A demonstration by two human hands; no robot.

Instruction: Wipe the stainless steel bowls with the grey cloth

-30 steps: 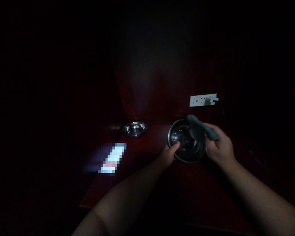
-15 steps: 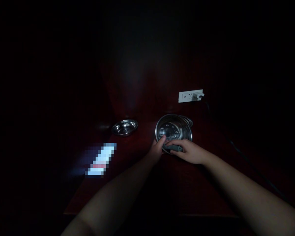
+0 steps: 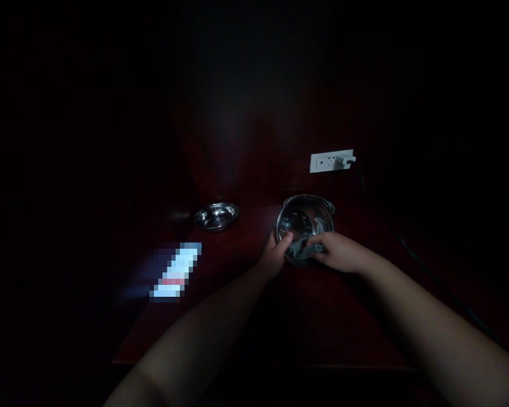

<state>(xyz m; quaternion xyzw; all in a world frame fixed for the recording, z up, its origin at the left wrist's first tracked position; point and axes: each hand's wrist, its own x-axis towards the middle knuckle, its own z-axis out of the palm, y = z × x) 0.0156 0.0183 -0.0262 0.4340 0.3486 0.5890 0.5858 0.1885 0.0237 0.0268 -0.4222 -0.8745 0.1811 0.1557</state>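
Note:
A steel bowl (image 3: 305, 217) stands tilted toward me on a dark red table (image 3: 246, 305). My left hand (image 3: 275, 257) grips its near left rim, thumb inside the bowl. My right hand (image 3: 339, 252) is closed on a grey cloth (image 3: 303, 249) and presses it against the bowl's lower inner wall. A second steel rim shows just behind the bowl. The scene is very dark.
A smaller shallow steel dish (image 3: 217, 216) sits to the left at the back of the table. A lit, blurred-out screen (image 3: 177, 272) lies near the table's left edge. A white wall socket (image 3: 331, 161) holds a plug, and its dark cable runs down to the right.
My right hand has come down from above the bowl's right side and now presses the cloth inside the bowl's near wall. The bowl has shifted slightly. My left hand keeps its hold on the rim.

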